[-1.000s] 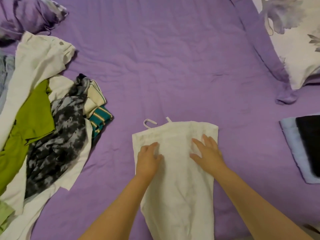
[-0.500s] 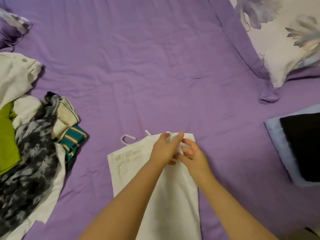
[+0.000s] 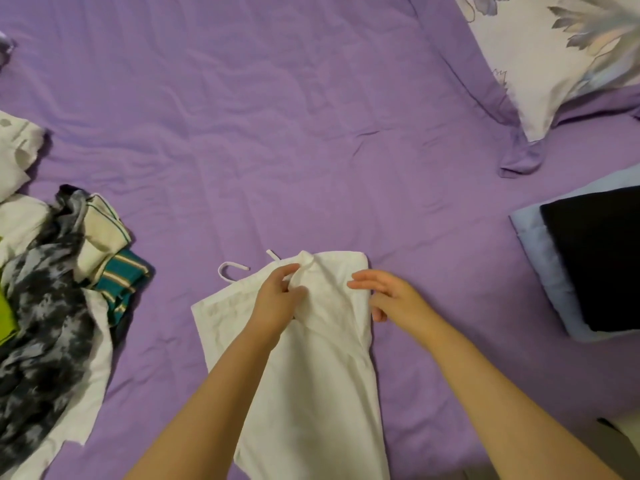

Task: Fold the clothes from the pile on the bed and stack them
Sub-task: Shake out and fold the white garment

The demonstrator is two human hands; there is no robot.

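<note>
Pinching: left hand grips white garment near its top edge
Right hand: fingers spread, hovering beside it

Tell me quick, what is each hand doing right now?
Left hand: pinches a fold of the white garment.
Right hand: open, fingers straight, holding nothing.

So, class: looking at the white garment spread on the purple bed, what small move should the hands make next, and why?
Probably let the left hand carry the pinched fold of the white cloth garment across or down and flatten it. That hand grips a raised bunch near the top edge, while the right hand is open beside it, well placed to smooth it.
</note>
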